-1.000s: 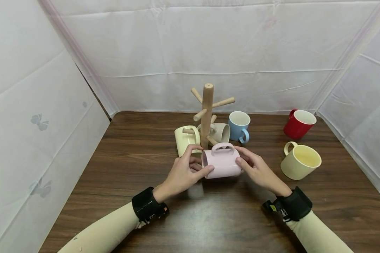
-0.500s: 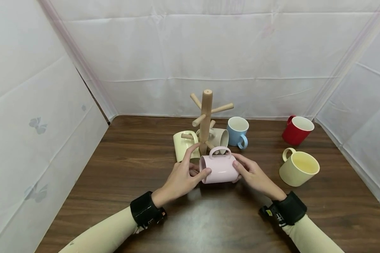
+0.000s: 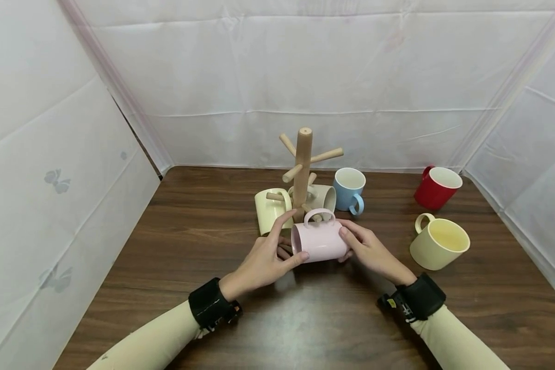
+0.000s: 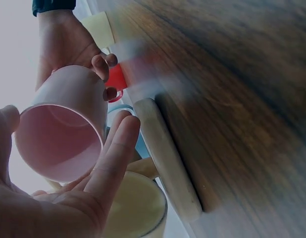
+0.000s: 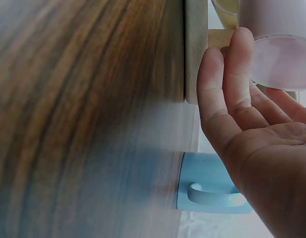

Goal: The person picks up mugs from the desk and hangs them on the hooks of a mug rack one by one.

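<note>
A pink mug (image 3: 321,244) lies sideways in both hands, its handle uppermost, in front of the wooden mug tree (image 3: 302,169). My left hand (image 3: 264,262) holds it at the open rim, thumb in front. At the base end, my right hand (image 3: 371,252) grips it with the thumb in front and fingers behind. A lower front peg's tip (image 3: 317,218) shows within the handle loop; whether it passes through, I cannot tell. The left wrist view looks into the mug's mouth (image 4: 59,141). A pale yellow mug (image 3: 264,213) hangs on the left lower peg.
Behind the tree is an off-white mug (image 3: 327,198), partly hidden. A blue mug (image 3: 348,190) stands right of it. Farther right stand a red mug (image 3: 433,191) and a yellow mug (image 3: 435,245). The upper pegs (image 3: 327,155) are bare. White sheeting (image 3: 259,67) surrounds the table.
The pink mug, with both hands on it, has shifted slightly left against the tree. The peg's tip now shows more plainly inside its handle loop. The other mugs stay put.
</note>
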Tool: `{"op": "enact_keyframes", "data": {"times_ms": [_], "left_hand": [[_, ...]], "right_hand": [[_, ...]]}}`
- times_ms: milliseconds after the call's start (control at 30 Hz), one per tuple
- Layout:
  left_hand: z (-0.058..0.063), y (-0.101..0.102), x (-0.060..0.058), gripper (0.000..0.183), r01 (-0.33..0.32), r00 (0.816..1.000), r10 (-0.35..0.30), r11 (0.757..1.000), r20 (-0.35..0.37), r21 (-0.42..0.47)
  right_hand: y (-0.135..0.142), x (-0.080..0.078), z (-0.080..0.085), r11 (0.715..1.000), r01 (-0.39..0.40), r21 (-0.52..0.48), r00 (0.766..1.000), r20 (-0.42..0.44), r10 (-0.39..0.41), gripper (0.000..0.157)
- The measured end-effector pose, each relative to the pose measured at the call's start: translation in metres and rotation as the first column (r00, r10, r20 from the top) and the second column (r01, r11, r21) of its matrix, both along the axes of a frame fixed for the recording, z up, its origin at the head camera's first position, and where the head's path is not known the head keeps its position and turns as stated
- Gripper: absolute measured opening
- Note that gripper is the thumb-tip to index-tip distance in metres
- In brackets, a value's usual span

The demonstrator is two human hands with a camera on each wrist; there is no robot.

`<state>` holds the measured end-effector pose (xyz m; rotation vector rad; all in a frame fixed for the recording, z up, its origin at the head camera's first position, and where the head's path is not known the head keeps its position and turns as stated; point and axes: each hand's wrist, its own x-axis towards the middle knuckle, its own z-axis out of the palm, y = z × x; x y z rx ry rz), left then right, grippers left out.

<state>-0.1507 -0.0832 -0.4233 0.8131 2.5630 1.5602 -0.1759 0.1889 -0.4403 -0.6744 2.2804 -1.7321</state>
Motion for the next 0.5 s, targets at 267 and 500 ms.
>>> {"op": "enact_keyframes", "data": {"times_ms": [267, 500], "left_hand": [[-0.0036, -0.0011, -0.0018, 0.080, -0.022, 1.000, 0.021, 1.000, -0.023, -0.002], [-0.0052, -0.0042, -0.0039, 0.075, -0.056, 0.994, 0.055, 0.998, -0.092, -0.012]], "right_hand": [[-0.0043, -0.0023, 0.0012, 1.000, -0.003, -0.025, 0.999, 0.047, 0.004, 0.038], [-0.0074, -0.0042, 0.0010, 0.999, -0.008, -0.052, 0.996, 0.083, 0.013, 0.035]]}}
